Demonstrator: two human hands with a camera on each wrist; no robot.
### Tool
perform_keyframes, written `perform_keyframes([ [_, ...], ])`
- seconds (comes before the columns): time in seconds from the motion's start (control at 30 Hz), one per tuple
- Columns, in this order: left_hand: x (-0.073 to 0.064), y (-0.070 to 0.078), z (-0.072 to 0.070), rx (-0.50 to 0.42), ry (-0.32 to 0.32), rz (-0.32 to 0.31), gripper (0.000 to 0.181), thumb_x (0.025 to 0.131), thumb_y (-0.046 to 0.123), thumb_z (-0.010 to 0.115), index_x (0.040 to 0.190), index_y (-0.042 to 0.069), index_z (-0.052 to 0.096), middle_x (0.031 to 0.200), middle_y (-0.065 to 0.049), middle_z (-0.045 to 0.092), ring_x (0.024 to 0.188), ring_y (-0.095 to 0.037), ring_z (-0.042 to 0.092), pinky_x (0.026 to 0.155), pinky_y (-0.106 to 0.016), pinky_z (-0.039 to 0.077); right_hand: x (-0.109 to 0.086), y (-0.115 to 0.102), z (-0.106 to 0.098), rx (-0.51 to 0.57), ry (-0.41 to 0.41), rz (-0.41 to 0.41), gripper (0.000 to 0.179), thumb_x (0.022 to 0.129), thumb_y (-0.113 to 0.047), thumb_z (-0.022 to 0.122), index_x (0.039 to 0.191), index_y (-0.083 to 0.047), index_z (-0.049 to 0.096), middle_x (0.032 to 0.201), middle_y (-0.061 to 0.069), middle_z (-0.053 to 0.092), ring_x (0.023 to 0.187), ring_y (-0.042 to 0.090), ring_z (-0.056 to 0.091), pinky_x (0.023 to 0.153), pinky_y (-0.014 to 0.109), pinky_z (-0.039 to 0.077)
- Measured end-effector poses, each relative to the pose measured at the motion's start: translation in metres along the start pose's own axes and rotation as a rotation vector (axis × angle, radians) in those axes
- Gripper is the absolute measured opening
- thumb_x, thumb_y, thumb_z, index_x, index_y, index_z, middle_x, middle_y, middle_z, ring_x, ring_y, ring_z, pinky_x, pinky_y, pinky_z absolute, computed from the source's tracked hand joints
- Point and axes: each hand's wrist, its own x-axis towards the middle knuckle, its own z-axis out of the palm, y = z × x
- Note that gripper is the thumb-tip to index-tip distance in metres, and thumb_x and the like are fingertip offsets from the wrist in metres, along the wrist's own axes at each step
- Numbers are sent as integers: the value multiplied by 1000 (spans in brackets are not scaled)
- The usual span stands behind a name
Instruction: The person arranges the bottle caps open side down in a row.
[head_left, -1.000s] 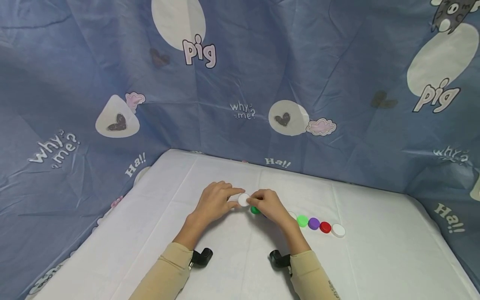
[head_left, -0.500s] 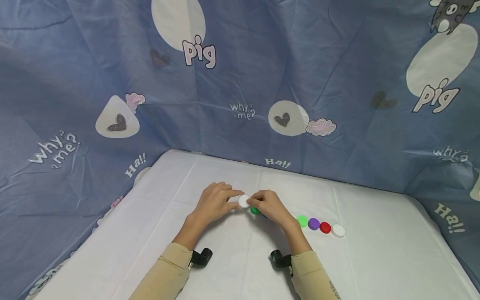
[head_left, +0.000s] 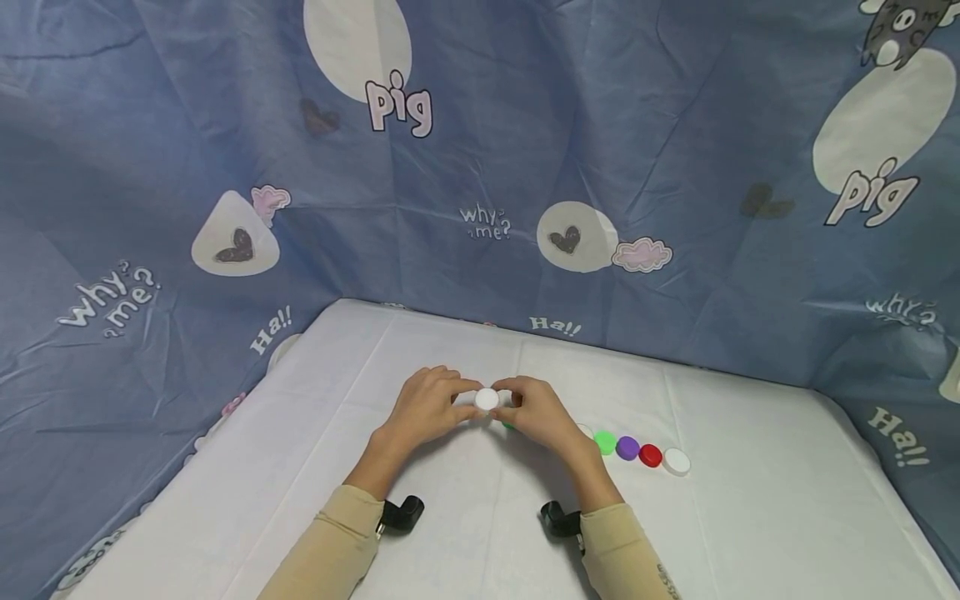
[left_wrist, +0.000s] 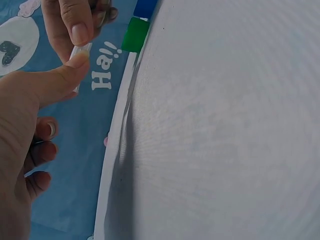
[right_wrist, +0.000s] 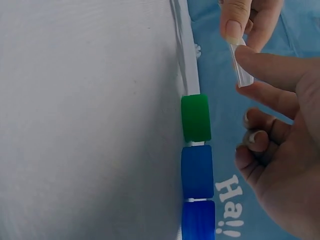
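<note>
A round white cap is held up off the table between both hands, seen edge-on in the wrist views. My left hand pinches its left side between thumb and forefinger. On the opposite side, my right hand grips it the same way, other fingers loosely bent. Just right of the held cap, a green cap stands on the table, mostly covered by the right hand in the head view. Two blue caps follow it in the right wrist view, hidden from the head camera.
The row runs on rightward past my right wrist: a partly hidden white cap, then light green, a purple cap, a red cap and a white end cap. White cloth covers the table; a blue printed curtain hangs behind.
My right thumb and forefinger have spread from a closed pinch at the cap's edge to either side of it. The right hand now covers more of the green cap. My left hand barely moved.
</note>
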Motion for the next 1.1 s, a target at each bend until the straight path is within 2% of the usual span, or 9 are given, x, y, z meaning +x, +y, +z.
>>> perform_keyframes([
  [0.23, -1, 1, -1, -25, -20, -34, 40, 79, 51, 77, 114, 33, 75, 83, 7, 71, 69, -7, 49, 69, -27, 41, 0, -2, 1, -58, 28, -14, 33, 83, -20, 79, 114, -13, 74, 69, -3, 49, 60, 8, 41, 56, 24, 35],
  [0.47, 0, 2, -1, -18, -49, -67, 40, 79, 52, 77, 114, 34, 75, 69, 15, 56, 64, -5, 43, 65, -25, 38, 1, -2, 3, -111, 38, -21, 30, 83, -23, 80, 111, -14, 75, 69, -4, 51, 61, 8, 42, 56, 24, 36],
  [0.57, 0, 2, -1, -22, -55, -72, 40, 79, 52, 78, 114, 33, 75, 68, 16, 55, 63, -4, 43, 63, -25, 37, 0, -2, 4, -133, 38, -18, 29, 83, -23, 80, 110, -14, 75, 71, -4, 53, 62, 9, 44, 56, 25, 37],
  [0.8, 1, 3, 2, -18, -71, -89, 39, 78, 52, 79, 112, 33, 76, 70, 15, 59, 63, -5, 45, 61, -25, 38, 0, -2, 6, -186, 42, -19, 30, 82, -24, 80, 109, -12, 76, 91, 0, 68, 71, 11, 52, 65, 28, 44],
  [0.93, 1, 5, 3, -9, -86, -99, 39, 78, 52, 78, 112, 33, 77, 79, 13, 68, 66, -5, 50, 61, -26, 41, 1, -1, 7, -212, 43, -21, 30, 81, -25, 80, 108, -11, 76, 101, 3, 72, 79, 13, 59, 73, 33, 50],
  [1.1, 2, 7, 5, 1, -118, -122, 40, 79, 52, 78, 112, 31, 76, 90, 9, 74, 71, -7, 57, 64, -28, 45, 2, -1, 9, -231, 39, -3, 31, 81, -25, 80, 108, -10, 77, 106, 6, 74, 95, 21, 68, 84, 41, 54],
])
